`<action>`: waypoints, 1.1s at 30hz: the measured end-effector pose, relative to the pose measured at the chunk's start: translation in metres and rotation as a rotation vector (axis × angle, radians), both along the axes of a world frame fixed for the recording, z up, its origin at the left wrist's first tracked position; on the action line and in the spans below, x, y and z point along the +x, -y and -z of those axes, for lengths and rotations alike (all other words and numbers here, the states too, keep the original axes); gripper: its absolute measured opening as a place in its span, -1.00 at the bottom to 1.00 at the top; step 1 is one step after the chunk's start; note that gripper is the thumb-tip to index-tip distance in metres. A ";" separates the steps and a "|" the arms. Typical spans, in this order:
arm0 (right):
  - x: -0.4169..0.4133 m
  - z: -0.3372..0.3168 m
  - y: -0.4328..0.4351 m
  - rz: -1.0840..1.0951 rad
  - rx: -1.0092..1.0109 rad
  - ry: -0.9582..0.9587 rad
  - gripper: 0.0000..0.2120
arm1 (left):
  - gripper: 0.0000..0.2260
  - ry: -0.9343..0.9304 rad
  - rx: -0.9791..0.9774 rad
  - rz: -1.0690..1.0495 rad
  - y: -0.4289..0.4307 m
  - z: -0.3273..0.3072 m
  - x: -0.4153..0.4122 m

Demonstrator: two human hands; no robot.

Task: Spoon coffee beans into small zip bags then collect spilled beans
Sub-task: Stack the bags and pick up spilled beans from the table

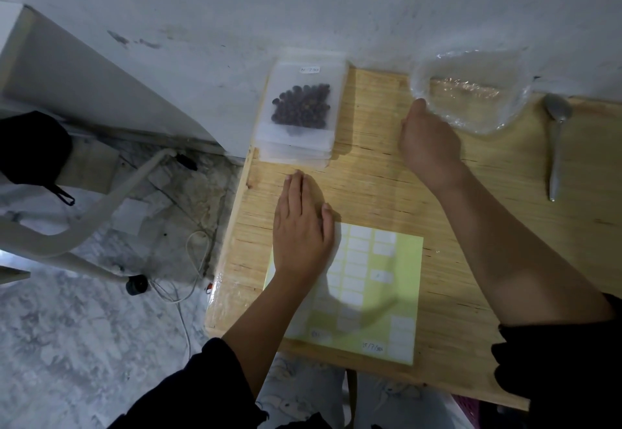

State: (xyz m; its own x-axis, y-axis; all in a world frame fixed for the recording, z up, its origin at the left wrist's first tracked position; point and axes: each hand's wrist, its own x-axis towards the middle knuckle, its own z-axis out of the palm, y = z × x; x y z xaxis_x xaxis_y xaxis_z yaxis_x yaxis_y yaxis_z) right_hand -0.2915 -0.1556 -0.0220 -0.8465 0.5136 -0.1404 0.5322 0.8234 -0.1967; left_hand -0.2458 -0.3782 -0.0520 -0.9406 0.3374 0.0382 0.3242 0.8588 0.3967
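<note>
1 filled zip bag (301,105) is sitting well left of the clear container (471,115). The spoon (557,139) is lying just right of it, handle toward me, nearer my right hand (429,146). That hand is touching the container's rim, but I cannot tell its grip. My left hand (299,226) is lying flat, released.

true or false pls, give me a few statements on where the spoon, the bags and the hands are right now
1. The spoon lies on the table, to the right of the clear plastic bag. True.
2. The left hand holds the spoon. False: it rests flat on the table and on a corner of the label sheet.
3. The top zip bag of the stack holds coffee beans. True.
4. The label sheet lies against the wall. False: it lies at the table's near edge.
</note>
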 end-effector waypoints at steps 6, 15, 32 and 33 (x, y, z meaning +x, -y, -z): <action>0.006 -0.003 0.006 0.026 0.034 0.060 -0.73 | -0.49 0.003 0.011 0.000 0.000 -0.002 0.000; 0.019 -0.008 0.014 0.031 0.025 0.094 -0.67 | -0.48 0.013 0.016 -0.010 -0.001 -0.002 0.000; 0.048 -0.001 0.020 0.000 -0.029 0.030 -0.75 | -0.46 0.029 0.017 -0.007 0.000 -0.002 0.001; 0.050 -0.002 0.020 0.009 -0.065 0.003 -0.77 | -0.46 0.031 0.020 -0.006 0.000 -0.002 0.001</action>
State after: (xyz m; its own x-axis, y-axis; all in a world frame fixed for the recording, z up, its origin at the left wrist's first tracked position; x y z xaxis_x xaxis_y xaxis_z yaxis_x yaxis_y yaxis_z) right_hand -0.2413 -0.1752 -0.0198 -0.8415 0.5107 -0.1762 0.5401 0.8041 -0.2485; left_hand -0.2451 -0.3781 -0.0498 -0.9435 0.3311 0.0157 0.3063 0.8525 0.4237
